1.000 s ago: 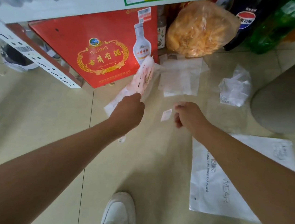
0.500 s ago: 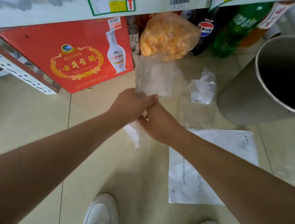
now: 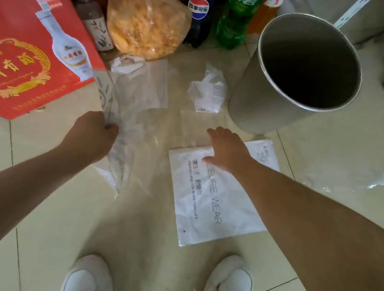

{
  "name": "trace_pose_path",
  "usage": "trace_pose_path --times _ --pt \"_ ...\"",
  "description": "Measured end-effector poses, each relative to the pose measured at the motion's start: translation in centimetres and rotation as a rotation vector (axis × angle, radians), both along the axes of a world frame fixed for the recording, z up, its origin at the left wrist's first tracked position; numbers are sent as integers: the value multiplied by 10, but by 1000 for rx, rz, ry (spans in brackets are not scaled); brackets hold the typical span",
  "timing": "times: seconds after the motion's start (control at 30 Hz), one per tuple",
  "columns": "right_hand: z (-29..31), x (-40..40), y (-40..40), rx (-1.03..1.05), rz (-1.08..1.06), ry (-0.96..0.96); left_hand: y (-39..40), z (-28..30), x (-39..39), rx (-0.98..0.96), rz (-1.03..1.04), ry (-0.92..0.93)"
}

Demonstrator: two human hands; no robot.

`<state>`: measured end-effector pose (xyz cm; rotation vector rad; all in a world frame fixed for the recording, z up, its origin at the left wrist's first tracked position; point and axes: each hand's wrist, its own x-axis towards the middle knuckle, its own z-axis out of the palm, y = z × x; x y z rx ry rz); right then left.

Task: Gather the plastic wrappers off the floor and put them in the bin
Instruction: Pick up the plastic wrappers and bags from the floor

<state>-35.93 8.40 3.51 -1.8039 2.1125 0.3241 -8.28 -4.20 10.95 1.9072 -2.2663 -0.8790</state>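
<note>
Both bare forearms reach forward and down from the lower corners of the head view, the left from the left edge and the right from the right edge. The left hand (image 3: 92, 134) is closed in a fist, knuckles up, its fingers (image 3: 111, 126) pinched around a bunch of clear plastic wrappers (image 3: 117, 138) that stick up above the fist and hang down below it. The right hand (image 3: 226, 149) is spread flat, palm down and empty, its fingers (image 3: 217, 131) stretched forward and slightly apart, with the wrist straight in line with the forearm.
</note>
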Motion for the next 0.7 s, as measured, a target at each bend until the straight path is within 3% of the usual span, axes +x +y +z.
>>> trace_pose_path --times 0.07,0.27,0.5,0.7 --pt "-11 -21 6 64 -105 114 1 -2 -1 -16 -19 -33" --pt "-36 -26 19 212 -179 121 -2 -6 -3 0 -75 -80" --pt "-43 -18 22 169 -112 191 4 -4 -5 35 -55 -57" --pt "-26 -29 7 138 -186 190 5 0 -5 65 -39 -55"
